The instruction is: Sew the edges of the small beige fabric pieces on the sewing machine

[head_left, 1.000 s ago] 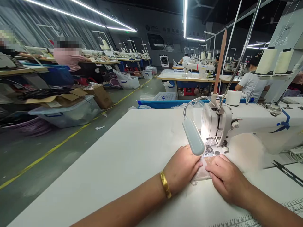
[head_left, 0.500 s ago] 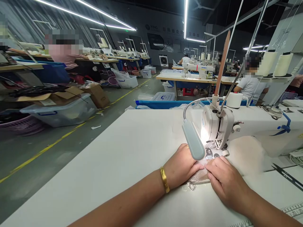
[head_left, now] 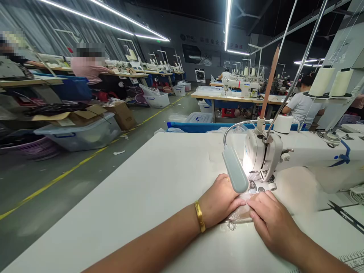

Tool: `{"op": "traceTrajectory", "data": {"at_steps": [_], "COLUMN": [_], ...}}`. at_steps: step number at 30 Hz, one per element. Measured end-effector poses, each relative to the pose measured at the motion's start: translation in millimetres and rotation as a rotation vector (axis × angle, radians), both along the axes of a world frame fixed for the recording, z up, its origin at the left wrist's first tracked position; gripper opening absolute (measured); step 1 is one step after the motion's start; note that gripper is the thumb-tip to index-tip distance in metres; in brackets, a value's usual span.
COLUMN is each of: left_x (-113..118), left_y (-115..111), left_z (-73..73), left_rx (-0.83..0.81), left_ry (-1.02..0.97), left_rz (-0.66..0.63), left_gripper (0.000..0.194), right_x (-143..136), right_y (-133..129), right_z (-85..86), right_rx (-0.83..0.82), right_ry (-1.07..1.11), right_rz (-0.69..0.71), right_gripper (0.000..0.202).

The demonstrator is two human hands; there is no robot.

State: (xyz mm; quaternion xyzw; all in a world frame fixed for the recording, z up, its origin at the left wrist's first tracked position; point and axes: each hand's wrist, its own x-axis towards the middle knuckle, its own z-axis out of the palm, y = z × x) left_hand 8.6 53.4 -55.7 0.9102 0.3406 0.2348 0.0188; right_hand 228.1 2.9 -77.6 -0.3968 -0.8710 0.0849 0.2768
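Observation:
A small piece of sheer pale pink fabric (head_left: 239, 215) lies at the front of the needle area of a white sewing machine (head_left: 309, 151). My left hand (head_left: 217, 201), with a gold bangle at its wrist, holds the fabric's left side; its thumb points right and its other fingertips are partly hidden behind a grey-green lamp (head_left: 235, 170). From the right, my right hand (head_left: 271, 218) pinches the same fabric with curled fingers. Both thumbs nearly meet just before the presser foot. A thin clear loop (head_left: 231, 226) shows at the fabric's near edge.
Black thread snips (head_left: 345, 214) and a clear ruler (head_left: 354, 259) lie on the white table (head_left: 136, 197) at right. Thread cones (head_left: 321, 81) stand behind the machine. Plastic bins (head_left: 82, 131) and cartons line the aisle at left. Other people sit at machines farther off.
The view has shifted slightly, so the scene sits a little farther right. Both hands stay on the fabric by the presser foot, with the right fingers moved very slightly.

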Motion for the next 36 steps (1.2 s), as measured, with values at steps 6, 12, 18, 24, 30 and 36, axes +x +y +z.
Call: {"op": "traceTrajectory", "data": {"at_steps": [6,12,18,24,30,36], "left_x": [2,2,1,3,3,2], "left_y": [0,-9,-15,-11,-12,-12], "left_z": [1.3,-1.4,-1.0,-1.3,-0.3,-2.3], "left_rx": [-0.012,0.001,-0.011,0.001,0.019,0.013], "left_ry": [0.057,0.021,-0.025,-0.039,-0.026,-0.044], "left_rz": [0.032,-0.017,-0.09,-0.086,-0.092,-0.1], "left_gripper": [0.015,0.016,0.026,0.026,0.028,0.026], "right_x": [0,0,0,0,8,7], "right_y": [2,4,7,10,10,7], "right_z": [-1.6,-1.3,-0.2,-1.5,-1.8,0.8], "right_rx": [0.036,0.049,0.059,0.051,0.041,0.067], "right_ry": [-0.019,-0.024,-0.064,-0.089,-0.022,-0.015], "right_rz": [-0.007,-0.011,-0.056,-0.077,-0.084,-0.032], "right_gripper": [0.021,0.023,0.027,0.026,0.029,0.029]}}
